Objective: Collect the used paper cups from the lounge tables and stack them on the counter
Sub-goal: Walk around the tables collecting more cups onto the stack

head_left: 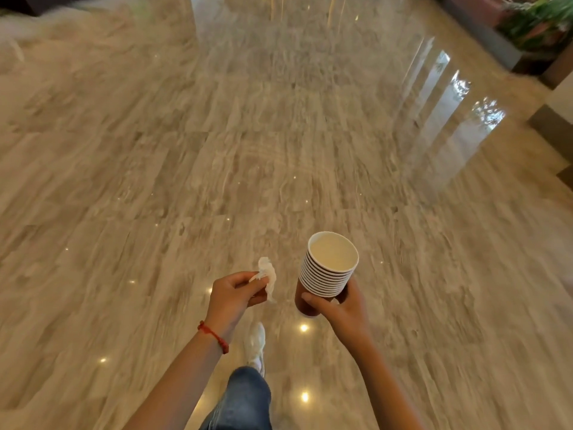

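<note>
A stack of several nested paper cups (pixel 328 268), white rims above a brown outer wall, is held upright in my right hand (pixel 339 308), whose fingers wrap the lowest cup. The top cup's pale inside looks empty. My left hand (pixel 232 297) pinches a crumpled white tissue (pixel 267 274) between thumb and fingers, just left of the cups. A red string bracelet (pixel 214 336) circles my left wrist. No table or counter is in view.
Glossy beige marble floor (pixel 248 150) stretches ahead, with window reflections at the right. A planter with green plants (pixel 539 23) and a dark ledge stand at the far right. My jeans leg and white shoe (pixel 255 346) step forward below my hands.
</note>
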Demonstrator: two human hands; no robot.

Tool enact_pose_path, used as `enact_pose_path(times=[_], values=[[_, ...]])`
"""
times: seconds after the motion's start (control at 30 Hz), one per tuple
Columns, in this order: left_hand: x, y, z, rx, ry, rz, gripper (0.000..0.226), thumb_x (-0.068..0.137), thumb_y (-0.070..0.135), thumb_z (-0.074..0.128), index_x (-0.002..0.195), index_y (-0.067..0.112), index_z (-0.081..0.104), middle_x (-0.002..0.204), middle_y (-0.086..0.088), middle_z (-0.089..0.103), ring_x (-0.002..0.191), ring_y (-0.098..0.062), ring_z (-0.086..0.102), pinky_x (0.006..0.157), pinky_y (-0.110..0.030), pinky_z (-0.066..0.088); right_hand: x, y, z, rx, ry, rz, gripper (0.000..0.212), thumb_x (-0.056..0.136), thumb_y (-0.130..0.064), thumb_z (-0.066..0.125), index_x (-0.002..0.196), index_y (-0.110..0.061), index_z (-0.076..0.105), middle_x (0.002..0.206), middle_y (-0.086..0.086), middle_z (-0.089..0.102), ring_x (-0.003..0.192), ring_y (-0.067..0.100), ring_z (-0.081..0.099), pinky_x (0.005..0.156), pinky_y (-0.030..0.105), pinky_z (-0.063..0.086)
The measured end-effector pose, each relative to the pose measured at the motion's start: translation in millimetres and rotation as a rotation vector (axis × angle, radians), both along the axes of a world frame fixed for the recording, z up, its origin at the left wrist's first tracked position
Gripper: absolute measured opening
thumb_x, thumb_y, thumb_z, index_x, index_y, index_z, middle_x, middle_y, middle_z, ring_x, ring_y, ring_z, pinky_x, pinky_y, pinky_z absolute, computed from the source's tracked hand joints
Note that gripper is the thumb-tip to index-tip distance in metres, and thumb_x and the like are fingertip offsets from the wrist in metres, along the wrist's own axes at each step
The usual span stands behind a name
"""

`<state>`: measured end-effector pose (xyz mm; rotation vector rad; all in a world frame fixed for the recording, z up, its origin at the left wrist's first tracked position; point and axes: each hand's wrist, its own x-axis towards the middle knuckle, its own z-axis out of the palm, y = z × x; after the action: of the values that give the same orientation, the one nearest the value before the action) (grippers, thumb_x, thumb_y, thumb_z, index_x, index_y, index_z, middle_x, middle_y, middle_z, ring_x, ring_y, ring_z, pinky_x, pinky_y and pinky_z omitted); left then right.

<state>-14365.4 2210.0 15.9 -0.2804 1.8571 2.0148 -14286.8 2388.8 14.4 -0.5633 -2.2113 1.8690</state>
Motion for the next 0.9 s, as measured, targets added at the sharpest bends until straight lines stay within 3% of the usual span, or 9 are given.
enact_pose_path(times=[0.1, 0.17, 0.33, 0.53, 0.73, 0.9], values=[[-75, 23, -8, 0.007, 0.003, -0.007, 0.005, 0.078, 0.007, 0.069, 0.078, 0.011, 0.073, 0.07, -0.005, 0.074, 0.067, -0.017, 0.071, 0.057, -0.018, 0.054, -71, 20, -6, 0.013, 0.007, -0.006, 0.061, 0.057, -0.035, 0.082, 0.108, -0.047, 0.051, 0.101, -0.02, 0.066, 0.094, 0.0, 0.063, 0.071, 0.018, 0.052], [-129, 38, -9, 0.024, 0.009, -0.011, 0.006, 0.078, 0.007, 0.069, 0.079, 0.01, 0.073, 0.069, -0.004, 0.074, 0.066, -0.016, 0.071, 0.057, -0.018, 0.054, -123, 34, -7, 0.013, 0.028, 0.001, 0.061, 0.062, -0.026, 0.084, 0.107, -0.052, 0.051, 0.103, -0.021, 0.066, 0.096, 0.0, 0.062, 0.073, 0.013, 0.051], [-257, 70, 4, 0.011, 0.016, -0.036, 0.005, 0.077, 0.007, 0.07, 0.081, 0.007, 0.073, 0.07, -0.006, 0.074, 0.068, -0.018, 0.071, 0.059, -0.019, 0.055, -243, 65, 6, -0.01, 0.025, -0.032, 0.066, 0.061, -0.027, 0.085, 0.119, -0.026, 0.054, 0.102, -0.015, 0.068, 0.095, 0.002, 0.064, 0.073, 0.015, 0.052], [-366, 106, 9, 0.019, -0.005, -0.033, 0.009, 0.077, 0.006, 0.069, 0.076, 0.014, 0.073, 0.07, -0.005, 0.074, 0.067, -0.017, 0.071, 0.056, -0.018, 0.054, -345, 105, 5, -0.013, -0.006, -0.059, 0.06, 0.065, -0.019, 0.084, 0.113, -0.034, 0.053, 0.1, -0.013, 0.068, 0.095, 0.003, 0.063, 0.075, 0.022, 0.054], [-473, 167, -9, 0.008, -0.028, -0.043, 0.006, 0.077, 0.005, 0.069, 0.08, 0.01, 0.072, 0.068, -0.005, 0.074, 0.066, -0.016, 0.071, 0.057, -0.02, 0.055, -462, 167, -10, 0.001, -0.006, -0.058, 0.054, 0.063, -0.022, 0.084, 0.106, -0.036, 0.054, 0.096, -0.018, 0.068, 0.09, 0.002, 0.064, 0.069, 0.017, 0.053], [-579, 235, -5, 0.012, -0.003, -0.029, 0.007, 0.077, 0.005, 0.069, 0.078, 0.011, 0.072, 0.067, -0.003, 0.073, 0.064, -0.014, 0.07, 0.056, -0.018, 0.054, -572, 229, -11, -0.022, 0.022, -0.024, 0.057, 0.065, -0.023, 0.084, 0.112, -0.032, 0.055, 0.101, -0.019, 0.067, 0.094, 0.0, 0.063, 0.072, 0.013, 0.051]])
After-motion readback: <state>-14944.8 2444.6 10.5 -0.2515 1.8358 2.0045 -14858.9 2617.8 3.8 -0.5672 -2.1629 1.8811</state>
